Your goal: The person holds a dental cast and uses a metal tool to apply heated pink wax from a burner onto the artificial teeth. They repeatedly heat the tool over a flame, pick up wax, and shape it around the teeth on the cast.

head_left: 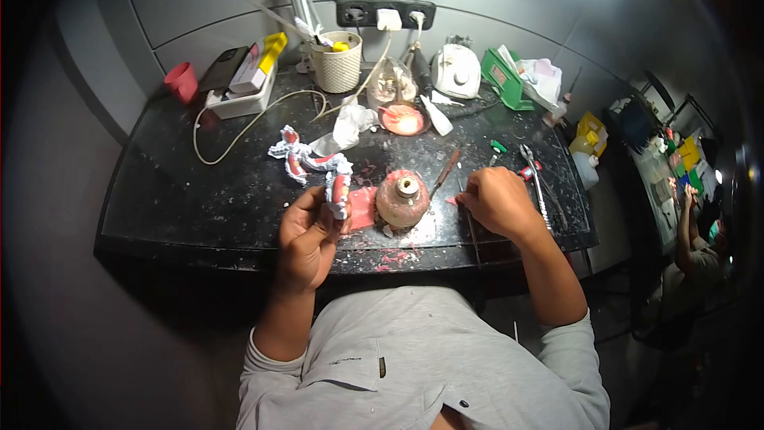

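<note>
My left hand (308, 232) pinches a denture piece (341, 191), pink with teeth and set in white plaster, upright above the table's front. Another white and pink plaster piece (296, 161) lies just beyond it. My right hand (497, 201) is closed, its fingertips low over the table by a small pink bit (451, 200); what it grips is hidden. Between the hands stands a round glass spirit lamp (402, 205) with a metal neck, no flame showing. A pink wax sheet (363, 209) lies left of the lamp, and a wax knife (447, 169) leans to its right.
Behind the lamp are a dish of pink wax (402, 119) and crumpled tissue (350, 126). A wicker-patterned cup (338, 70), white device (456, 72) and green box (507, 80) line the back. A metal tool (535, 179) lies right. Another person (692, 247) sits far right.
</note>
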### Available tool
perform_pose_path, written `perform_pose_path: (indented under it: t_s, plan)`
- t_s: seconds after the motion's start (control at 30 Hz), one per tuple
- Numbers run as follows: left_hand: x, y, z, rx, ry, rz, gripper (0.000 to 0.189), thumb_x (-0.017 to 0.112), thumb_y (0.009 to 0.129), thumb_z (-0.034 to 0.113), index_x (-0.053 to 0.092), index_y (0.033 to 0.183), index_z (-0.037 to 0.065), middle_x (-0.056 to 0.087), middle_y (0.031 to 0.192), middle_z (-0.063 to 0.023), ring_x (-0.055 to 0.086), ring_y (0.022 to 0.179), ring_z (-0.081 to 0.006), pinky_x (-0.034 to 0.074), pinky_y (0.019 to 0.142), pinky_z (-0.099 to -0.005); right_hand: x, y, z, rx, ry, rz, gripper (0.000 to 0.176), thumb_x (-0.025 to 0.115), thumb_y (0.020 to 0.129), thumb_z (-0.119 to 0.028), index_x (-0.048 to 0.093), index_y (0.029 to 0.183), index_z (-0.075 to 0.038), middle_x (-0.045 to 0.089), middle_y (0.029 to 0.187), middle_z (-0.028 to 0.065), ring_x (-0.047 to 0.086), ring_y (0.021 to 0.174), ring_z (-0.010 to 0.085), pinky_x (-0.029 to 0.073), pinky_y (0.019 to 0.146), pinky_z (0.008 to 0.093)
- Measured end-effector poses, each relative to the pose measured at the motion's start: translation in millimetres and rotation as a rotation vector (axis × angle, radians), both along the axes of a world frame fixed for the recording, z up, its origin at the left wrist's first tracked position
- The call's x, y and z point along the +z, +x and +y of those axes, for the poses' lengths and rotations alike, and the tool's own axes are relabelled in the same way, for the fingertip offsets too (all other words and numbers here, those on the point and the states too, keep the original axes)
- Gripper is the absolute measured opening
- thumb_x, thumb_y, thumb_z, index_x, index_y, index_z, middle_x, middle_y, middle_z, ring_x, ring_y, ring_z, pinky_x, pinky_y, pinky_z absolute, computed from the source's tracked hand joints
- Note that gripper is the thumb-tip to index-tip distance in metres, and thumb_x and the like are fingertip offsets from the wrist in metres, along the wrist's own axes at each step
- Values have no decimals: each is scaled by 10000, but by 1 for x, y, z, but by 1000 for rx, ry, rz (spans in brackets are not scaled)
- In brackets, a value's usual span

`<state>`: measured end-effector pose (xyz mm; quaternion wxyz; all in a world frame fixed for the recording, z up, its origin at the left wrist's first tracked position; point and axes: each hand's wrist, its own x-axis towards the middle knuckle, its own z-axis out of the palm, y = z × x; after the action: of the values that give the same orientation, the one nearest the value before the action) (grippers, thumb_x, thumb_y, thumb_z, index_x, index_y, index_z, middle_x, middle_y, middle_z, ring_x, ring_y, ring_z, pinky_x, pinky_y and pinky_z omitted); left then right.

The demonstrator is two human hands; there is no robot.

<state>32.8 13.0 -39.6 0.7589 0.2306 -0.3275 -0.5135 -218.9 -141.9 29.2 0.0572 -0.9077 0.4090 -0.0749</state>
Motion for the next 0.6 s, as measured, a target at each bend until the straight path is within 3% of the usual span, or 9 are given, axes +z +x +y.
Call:
perform_pose_path:
  t_s: [0.17,0.23,0.3,0.33,0.37,0.47,0.5,0.6]
  plan:
    - [-7,3,1,9,-29,26,351,621,956,93,514,1254,-59,615,1034,-121,570,907,-168,454,809,-330,5,13,2,-175,132,-13,204,734,759,-186,724,760,17,682,753,251,688,761,413,550,742,466]
    - [-6,3,2,14,-24,27,362,621,958,96,506,1263,-63,620,1032,-132,576,921,-177,458,821,-341,8,15,1,-177,126,-65,205,730,767,-173,721,773,32,685,739,243,703,715,370,555,721,429]
    - [-8,4,2,-11,-46,29,367,619,959,98,504,1266,-67,624,1020,-136,579,923,-182,459,826,-348,20,16,3,-228,127,-352,193,720,773,-145,703,754,46,681,707,228,707,666,304,549,681,384]
    - [-7,4,3,-8,-45,35,367,619,959,98,504,1266,-67,624,1020,-136,579,923,-182,459,826,-348,20,12,-3,-194,123,-424,180,708,788,-123,684,744,50,671,655,168,678,607,196,526,621,327]
    - [-6,3,4,-3,-34,39,366,617,960,100,505,1265,-69,626,1016,-139,577,916,-183,458,826,-348,20,10,-7,-192,125,-420,180,708,788,-123,684,744,50,671,655,168,678,607,196,526,621,327]
    - [-7,4,4,-11,-33,32,366,613,963,103,506,1266,-73,631,1013,-139,575,904,-182,458,825,-345,19,4,-18,-138,225,-687,154,703,848,-109,678,779,26,650,639,29,594,564,76,468,529,244]
    - [-7,5,4,-22,-45,21,368,611,965,104,506,1268,-75,634,1014,-137,575,899,-179,459,824,-343,26,7,-14,-186,387,-803,137,680,905,-94,662,838,25,688,711,48,607,563,78,476,505,206]
    - [-7,3,4,4,-33,20,374,608,967,103,504,1277,-79,636,1020,-131,581,900,-174,463,819,-338,28,3,-14,-81,491,-1021,133,644,955,-88,621,897,29,703,769,90,655,597,100,531,509,201]
